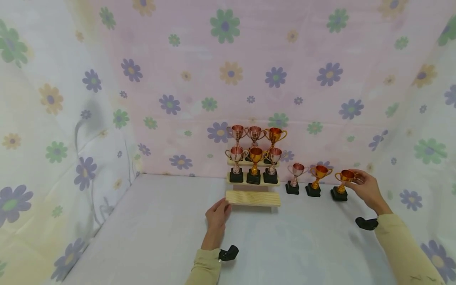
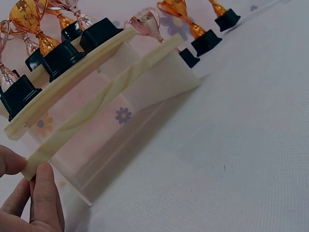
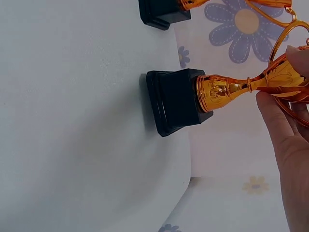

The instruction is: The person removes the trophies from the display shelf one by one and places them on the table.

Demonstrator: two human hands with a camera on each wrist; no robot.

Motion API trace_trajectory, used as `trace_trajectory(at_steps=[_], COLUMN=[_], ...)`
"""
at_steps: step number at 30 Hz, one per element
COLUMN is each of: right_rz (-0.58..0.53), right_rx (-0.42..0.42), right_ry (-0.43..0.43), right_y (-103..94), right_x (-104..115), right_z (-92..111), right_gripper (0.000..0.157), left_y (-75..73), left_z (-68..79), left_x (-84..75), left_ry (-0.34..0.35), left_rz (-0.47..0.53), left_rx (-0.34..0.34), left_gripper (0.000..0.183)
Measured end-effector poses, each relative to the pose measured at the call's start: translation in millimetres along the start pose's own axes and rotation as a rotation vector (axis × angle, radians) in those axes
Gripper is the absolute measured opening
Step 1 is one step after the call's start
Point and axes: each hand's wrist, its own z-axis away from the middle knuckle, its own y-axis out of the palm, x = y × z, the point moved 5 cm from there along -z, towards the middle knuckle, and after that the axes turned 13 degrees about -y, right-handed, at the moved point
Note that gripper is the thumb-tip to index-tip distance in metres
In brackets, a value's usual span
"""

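Note:
My left hand (image 1: 216, 215) pinches the left end of the lowest wooden step (image 1: 253, 198) of a small tiered stand, thumb above and fingers below in the left wrist view. That step bears nothing. Two higher tiers hold several trophy cups with black bases, a gold one (image 1: 255, 155) in the middle of the second tier. At the right, my right hand (image 1: 366, 189) grips a gold trophy cup (image 3: 227, 92) by its bowl and handle, its black base at the table surface.
Left of the held cup, a rose-coloured trophy (image 1: 295, 178) and another gold trophy (image 1: 319, 176) stand in a row on the white table (image 1: 160, 229). Flowered cloth (image 1: 199, 79) hangs behind and on both sides.

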Motion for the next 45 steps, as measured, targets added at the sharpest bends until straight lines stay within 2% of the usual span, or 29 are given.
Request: trace_trajectory(at_steps=[5, 15, 27, 34, 40, 45], right_rz=[0.006, -0.001, -0.004, -0.031, -0.056, -0.02], right_rx=[0.023, 0.005, 0.038, 0.027, 0.009, 0.004], right_ry=[0.037, 0.11, 0.114, 0.107, 0.117, 0.139], right_y=[1.3, 0.5, 4.4, 7.8, 7.9, 8.2], right_x=[-2, -8, -12, -10, -24, -31], right_z=[-3, -4, -8, -8, -9, -9], right_gripper=[0.064, 0.063, 0.062, 0.064, 0.071, 0.075], left_y=[1.6, 6.9, 4.0, 2.9, 0.2, -1.0], left_z=[0.5, 3.5, 1.3, 2.5, 2.6, 2.4], left_x=[-1.6, -0.9, 1.2, 0.4, 1.2, 0.7], left_ry=[0.009, 0.037, 0.031, 0.034, 0.036, 0.04], left_rz=[0.006, 0.021, 0.005, 0.006, 0.012, 0.016], left_rx=[0.016, 0.033, 0.016, 0.019, 0.004, 0.005], left_gripper=[0.038, 0.035, 0.034, 0.034, 0.034, 0.035])
